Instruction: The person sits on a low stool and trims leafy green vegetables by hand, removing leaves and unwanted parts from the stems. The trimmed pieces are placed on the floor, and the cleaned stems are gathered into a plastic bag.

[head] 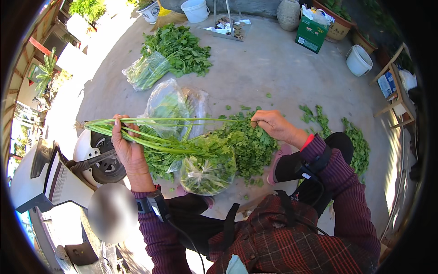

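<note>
My left hand [128, 147] grips a bunch of long green celery stalks [164, 148] near its root end, with the leafy tops pointing right. Out to the right, my right hand [273, 125] pinches the end of one thin stalk that is stretched level from the bunch. Below the stalks lie a heap of cut leaves [253, 147] and a clear plastic bag of greens [207, 176]. Another clear bag [167, 106] with greens rests just beyond the bunch. Farther off, a leafy celery bundle [181, 48] lies on the concrete, its stalks in a plastic wrapper [147, 70].
A white scooter [61, 178] stands close at the left. Loose leafy sprigs [356, 147] lie at the right. Along the far side are a white bucket [195, 11], a metal dustpan [226, 33], a green box [310, 34] and another bucket [359, 60]. A wooden chair [398, 89] stands far right.
</note>
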A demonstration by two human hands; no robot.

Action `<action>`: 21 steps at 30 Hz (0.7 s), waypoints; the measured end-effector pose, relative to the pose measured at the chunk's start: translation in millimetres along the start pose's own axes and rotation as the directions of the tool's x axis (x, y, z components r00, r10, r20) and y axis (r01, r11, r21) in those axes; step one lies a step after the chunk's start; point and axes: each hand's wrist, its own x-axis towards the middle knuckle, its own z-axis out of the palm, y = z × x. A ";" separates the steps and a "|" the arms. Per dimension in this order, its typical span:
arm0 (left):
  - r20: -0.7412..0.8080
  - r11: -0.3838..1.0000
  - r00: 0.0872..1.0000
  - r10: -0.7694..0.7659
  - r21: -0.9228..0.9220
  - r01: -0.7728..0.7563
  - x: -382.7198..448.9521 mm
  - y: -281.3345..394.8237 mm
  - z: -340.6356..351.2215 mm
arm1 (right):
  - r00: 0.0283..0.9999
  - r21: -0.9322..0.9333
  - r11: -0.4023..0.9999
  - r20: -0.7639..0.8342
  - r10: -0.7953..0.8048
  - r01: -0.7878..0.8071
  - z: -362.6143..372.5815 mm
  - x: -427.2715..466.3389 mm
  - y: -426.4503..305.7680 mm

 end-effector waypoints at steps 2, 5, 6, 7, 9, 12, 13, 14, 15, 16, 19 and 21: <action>0.056 1.000 0.998 -0.020 0.022 0.019 -1.8 -3.5 1.4 | 0.999 -0.045 0.999 -0.049 0.021 -0.023 1.7 1.1 6.1; 0.091 0.998 0.995 -0.041 0.047 0.037 -2.1 -3.1 -2.7 | 0.995 -0.028 0.998 -0.092 0.046 -0.049 4.6 3.0 12.1; 0.088 0.998 0.995 -0.051 0.039 0.048 -1.8 -5.5 -2.5 | 0.993 -0.014 0.998 -0.103 0.060 -0.061 3.5 2.6 13.7; 0.086 0.998 0.994 -0.062 0.030 0.059 -1.1 -6.4 -2.9 | 0.993 -0.019 0.996 -0.085 0.081 -0.083 1.7 2.6 15.2; 0.121 0.996 0.990 -0.073 0.058 0.067 -1.0 -6.0 -4.5 | 0.990 -0.033 0.991 -0.053 0.129 -0.131 -1.7 2.7 17.3; 0.076 0.998 0.995 -0.059 0.032 0.057 -1.0 -5.7 -5.4 | 0.989 -0.023 0.999 -0.144 -0.030 0.027 1.8 1.7 14.2; 0.077 0.999 0.996 -0.046 0.030 0.044 0.0 -2.3 -7.7 | 0.993 0.007 1.000 -0.115 -0.009 0.010 0.2 1.5 11.6; 0.079 0.999 0.996 -0.034 0.028 0.032 0.9 1.2 -9.7 | 0.996 0.037 0.999 -0.086 0.011 -0.008 -3.3 0.5 7.7; 0.081 0.999 0.996 -0.030 0.020 0.029 1.1 0.0 -10.1 | 0.998 0.062 0.997 -0.058 0.039 -0.036 -6.0 -2.3 5.7; 0.044 1.000 0.999 -0.028 0.011 0.027 1.5 -1.6 -10.1 | 0.997 0.073 0.996 -0.049 0.059 -0.055 -6.5 -3.5 6.1; 0.028 0.999 0.999 -0.025 -0.020 0.026 2.6 -2.7 -9.0 | 0.997 0.065 0.995 -0.012 0.079 -0.078 -9.2 -6.1 11.4; 0.139 0.998 0.990 -0.028 -0.052 0.035 5.2 3.0 -15.1 | 0.998 -0.005 0.999 0.032 0.050 -0.050 -11.3 -9.4 27.5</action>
